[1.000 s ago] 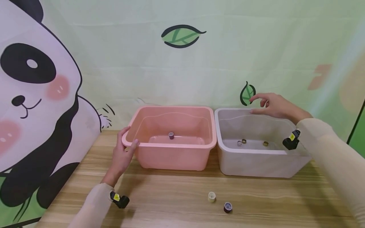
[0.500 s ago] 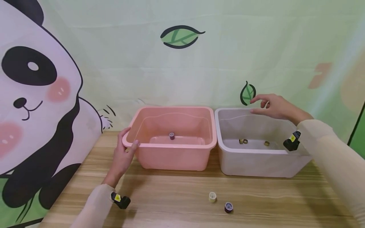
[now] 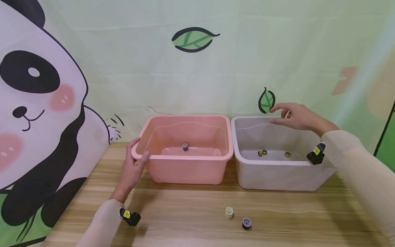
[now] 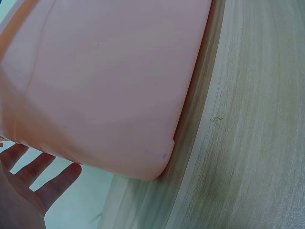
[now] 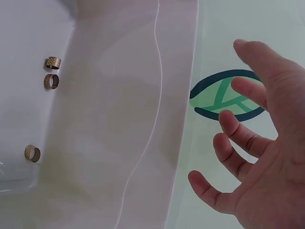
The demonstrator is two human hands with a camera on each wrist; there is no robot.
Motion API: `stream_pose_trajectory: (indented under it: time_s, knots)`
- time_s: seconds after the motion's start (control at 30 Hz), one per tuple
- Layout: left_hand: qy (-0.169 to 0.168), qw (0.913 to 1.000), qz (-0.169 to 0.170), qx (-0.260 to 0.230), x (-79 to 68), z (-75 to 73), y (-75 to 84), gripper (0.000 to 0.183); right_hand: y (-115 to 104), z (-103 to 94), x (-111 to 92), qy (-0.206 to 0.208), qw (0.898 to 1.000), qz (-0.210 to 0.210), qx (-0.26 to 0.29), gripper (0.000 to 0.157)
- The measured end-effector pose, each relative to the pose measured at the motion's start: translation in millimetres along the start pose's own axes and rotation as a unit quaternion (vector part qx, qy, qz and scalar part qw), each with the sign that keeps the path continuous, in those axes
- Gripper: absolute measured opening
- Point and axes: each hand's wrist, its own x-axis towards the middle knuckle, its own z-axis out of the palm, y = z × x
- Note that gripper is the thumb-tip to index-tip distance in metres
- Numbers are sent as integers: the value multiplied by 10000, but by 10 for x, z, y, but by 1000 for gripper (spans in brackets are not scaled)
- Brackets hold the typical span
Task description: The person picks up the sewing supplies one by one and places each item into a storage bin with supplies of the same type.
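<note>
In the head view my left hand [image 3: 132,171] grips the near left corner of the pink plastic tub [image 3: 185,171], thumb over the rim and fingers along the outer side. My right hand [image 3: 296,116] hovers over the back rim of the light grey tub [image 3: 277,176], fingers loosely bent and holding nothing. On the grey tub's floor lie three gold dimpled rings, two close together on the left, one of them a ring [image 5: 51,81], and a separate ring [image 5: 32,153]. A small dark, hollow-topped cylinder [image 3: 185,147] stands inside the pink tub.
On the wooden table [image 3: 172,212] in front of the tubs stand a small cream hollow cylinder [image 3: 229,212] and a dark purple one [image 3: 246,223]. A panda-print cloth [image 3: 123,68] hangs right behind both tubs.
The leftmost ring in the grey tub has shifted right a little and turned, now lying close beside its neighbour. Both hands have stayed in place.
</note>
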Motion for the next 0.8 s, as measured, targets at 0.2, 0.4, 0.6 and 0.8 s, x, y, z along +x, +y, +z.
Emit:
stream_pose_trajectory:
  time_s: [0.2,0.4,0.6,0.8]
  knots:
    - [65,9999,91,26,0,10,-8,69,-49,19,-63,23,9999,-128,-20,51]
    - [65,9999,54,86,7,15,5,69,-94,28,-145,109,9993,-348,-104,51]
    - [44,10000,44,45,6,15,7,70,-128,32,-239,246,9983,-529,-68,51]
    - [-13,10000,-30,26,-1,18,9,71,-166,48,-354,299,9971,-703,-55,49]
